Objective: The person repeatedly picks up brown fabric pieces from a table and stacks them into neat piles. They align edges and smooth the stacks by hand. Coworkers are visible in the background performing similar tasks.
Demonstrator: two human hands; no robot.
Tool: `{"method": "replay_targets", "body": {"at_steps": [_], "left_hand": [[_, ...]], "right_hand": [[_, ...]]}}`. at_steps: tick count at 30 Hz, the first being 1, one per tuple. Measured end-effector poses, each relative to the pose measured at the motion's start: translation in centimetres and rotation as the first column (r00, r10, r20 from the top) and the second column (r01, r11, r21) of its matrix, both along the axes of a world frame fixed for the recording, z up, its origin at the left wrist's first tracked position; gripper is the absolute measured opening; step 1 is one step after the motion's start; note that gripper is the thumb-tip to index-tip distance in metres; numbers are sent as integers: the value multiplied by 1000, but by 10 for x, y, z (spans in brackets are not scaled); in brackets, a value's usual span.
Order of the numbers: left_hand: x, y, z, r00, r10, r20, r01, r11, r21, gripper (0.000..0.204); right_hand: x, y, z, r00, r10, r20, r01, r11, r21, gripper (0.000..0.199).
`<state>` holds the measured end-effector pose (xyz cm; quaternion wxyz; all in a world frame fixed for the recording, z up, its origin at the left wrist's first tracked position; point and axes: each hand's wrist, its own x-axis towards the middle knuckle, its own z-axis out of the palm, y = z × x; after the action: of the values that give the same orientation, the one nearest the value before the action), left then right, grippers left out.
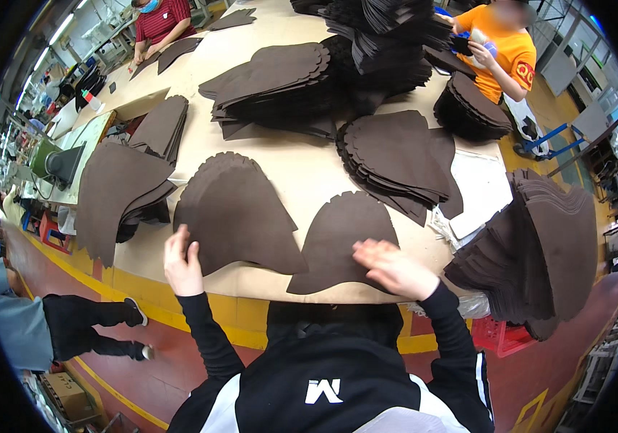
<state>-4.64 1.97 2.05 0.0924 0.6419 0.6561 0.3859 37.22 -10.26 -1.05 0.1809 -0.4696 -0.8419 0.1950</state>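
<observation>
Two dark brown cut pieces of sheet material, leather-like, lie near the front edge of the table. Each has a rounded, notched far edge. My left hand is at the near left edge of the left piece, fingers up and thumb apart, holding nothing. Whether it touches that piece I cannot tell. Over the lower right of the smaller right piece, my right hand is stretched flat, slightly blurred, with nothing gripped. Whether it presses on the piece or hovers is unclear.
Stacks of similar brown pieces surround me: a left stack, a middle stack, a right stack, and a fanned pile over a red crate. A co-worker in orange and one in red work across the table.
</observation>
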Motion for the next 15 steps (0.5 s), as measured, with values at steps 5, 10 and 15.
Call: {"method": "replay_targets", "body": {"at_steps": [5,10,15], "left_hand": [[26,-24,-14,896,-242,371,294,952,-89,38],[126,-60,-60,841,-534,92,541,816,-205,70],[151,-56,-66,903,-429,2,412,867,-281,66]], "right_hand": [[-18,43,-26,998,24,60,-19,996,-83,44],[-3,112,-27,980,-175,99,180,983,-42,45],[-13,74,-6,983,-183,3,179,965,190,42]]}}
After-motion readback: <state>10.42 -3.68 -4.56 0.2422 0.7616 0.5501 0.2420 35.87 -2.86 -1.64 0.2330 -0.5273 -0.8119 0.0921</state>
